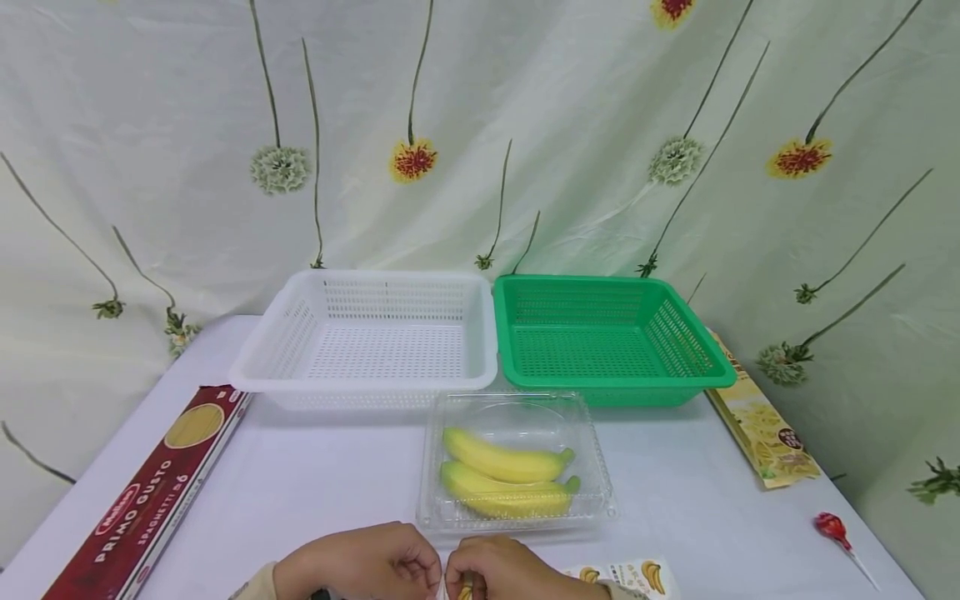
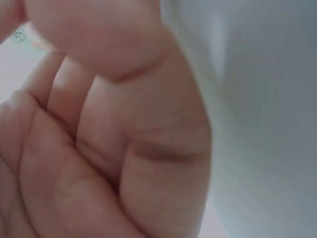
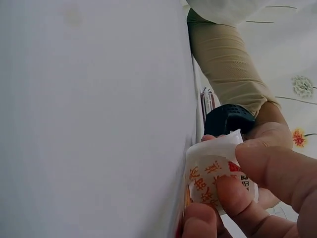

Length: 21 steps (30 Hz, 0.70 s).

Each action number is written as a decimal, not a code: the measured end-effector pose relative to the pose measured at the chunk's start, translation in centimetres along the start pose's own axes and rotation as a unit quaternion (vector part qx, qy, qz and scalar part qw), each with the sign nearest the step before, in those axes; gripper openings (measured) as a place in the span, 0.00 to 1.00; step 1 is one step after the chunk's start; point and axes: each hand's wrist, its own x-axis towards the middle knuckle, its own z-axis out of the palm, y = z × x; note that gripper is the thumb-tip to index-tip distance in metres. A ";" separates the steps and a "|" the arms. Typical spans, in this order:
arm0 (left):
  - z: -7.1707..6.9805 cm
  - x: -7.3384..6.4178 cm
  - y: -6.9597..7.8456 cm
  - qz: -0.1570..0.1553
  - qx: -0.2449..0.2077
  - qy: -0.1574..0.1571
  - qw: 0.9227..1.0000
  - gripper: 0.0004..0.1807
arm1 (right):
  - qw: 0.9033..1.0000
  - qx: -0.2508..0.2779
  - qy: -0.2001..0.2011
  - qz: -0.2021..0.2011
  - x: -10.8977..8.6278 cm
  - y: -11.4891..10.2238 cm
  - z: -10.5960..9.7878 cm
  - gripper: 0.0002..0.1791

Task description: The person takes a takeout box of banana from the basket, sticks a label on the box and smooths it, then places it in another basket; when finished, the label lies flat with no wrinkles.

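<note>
A white label (image 3: 208, 171) with orange writing and a red mark is pinched between the thumb and fingers of my right hand (image 1: 502, 568). In the head view, a banana picture shows just under those fingers. My left hand (image 1: 375, 562) meets the right at the front of the table, its curled fingertips at the label's other edge. The left wrist view shows mostly the curled fingers (image 2: 158, 119), with the label out of sight there. Behind both hands, a clear plastic clamshell box (image 1: 596, 492) holds two yellow bananas (image 1: 502, 457). More banana labels (image 1: 645, 577) lie by my right wrist.
A white basket (image 1: 360, 385) and a green basket (image 1: 622, 385) stand side by side at the back. On the left lies a red spaghetti box (image 1: 161, 479). A yellow noodle packet (image 1: 765, 433) and a red lollipop (image 1: 831, 527) lie at the right edge.
</note>
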 end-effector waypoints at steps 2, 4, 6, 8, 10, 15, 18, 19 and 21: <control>-0.1 -0.1 0.0 -0.006 0.005 -0.003 1.000 0.04 | 1.000 0.011 -0.003 -0.017 0.0 0.3 0.0 0.07; -0.3 -0.2 0.0 -0.014 0.011 -0.006 1.000 0.04 | 0.999 0.028 -0.007 -0.027 -0.1 0.6 -0.1 0.06; -0.5 -0.4 0.1 -0.024 0.017 -0.010 1.000 0.03 | 0.999 0.043 -0.006 -0.033 -0.2 1.0 -0.1 0.05; -0.6 -0.5 0.1 -0.034 0.024 -0.013 0.999 0.04 | 0.998 0.062 -0.004 -0.028 -0.3 1.2 -0.2 0.05; -0.7 -0.7 0.2 -0.042 0.031 -0.014 0.999 0.03 | 0.997 0.067 0.001 -0.027 -0.4 1.1 -0.3 0.06; -0.8 -0.9 0.2 -0.053 0.034 -0.013 0.998 0.03 | 0.996 0.064 0.018 -0.060 -0.7 0.6 -0.4 0.08; -0.9 -1.0 0.1 -0.050 0.032 -0.018 0.998 0.03 | 0.994 0.068 0.024 -0.081 -0.8 0.4 -0.4 0.07; -0.9 -1.0 0.1 -0.048 0.033 -0.020 0.998 0.02 | 0.994 0.070 0.024 -0.085 -0.9 0.3 -0.5 0.06; -1.0 -1.0 0.1 -0.046 0.041 -0.023 0.998 0.03 | 0.993 0.069 0.029 -0.095 -0.9 0.3 -0.4 0.05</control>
